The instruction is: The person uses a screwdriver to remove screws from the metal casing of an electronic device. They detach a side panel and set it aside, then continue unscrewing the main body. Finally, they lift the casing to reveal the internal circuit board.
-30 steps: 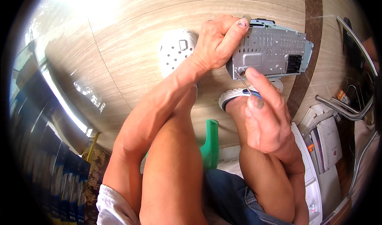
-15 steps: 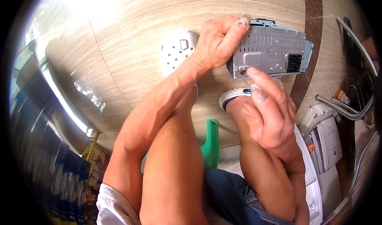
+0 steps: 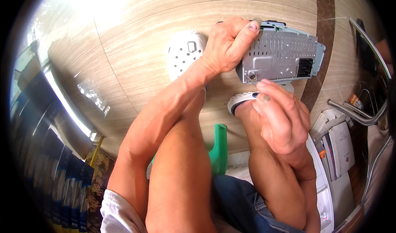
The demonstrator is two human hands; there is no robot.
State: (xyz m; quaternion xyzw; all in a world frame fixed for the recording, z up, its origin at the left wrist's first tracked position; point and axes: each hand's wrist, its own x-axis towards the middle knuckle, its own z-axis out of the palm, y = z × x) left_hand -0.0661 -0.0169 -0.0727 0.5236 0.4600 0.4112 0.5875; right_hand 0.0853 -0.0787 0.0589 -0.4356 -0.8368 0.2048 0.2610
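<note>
A car stereo unit in a perforated silver metal case is held up above the floor, its broad flat side facing me. My left hand is closed around its left end, thumb on the upper edge. In my right hand, just below the unit, a thin-shafted screwdriver is pinched between the fingers. Its tip reaches the case's lower left corner, beside a small round hole. Most of the handle is hidden in my fingers. A black connector socket sits at the case's lower right.
White perforated clogs are on my feet on the tiled floor. A green plastic piece stands between my legs. To the right are a chrome tubular frame and books; blue packages line the lower left.
My right hand has shifted slightly right and its fingers have turned around the screwdriver. The stereo has moved down very slightly, with my left hand still gripping it.
</note>
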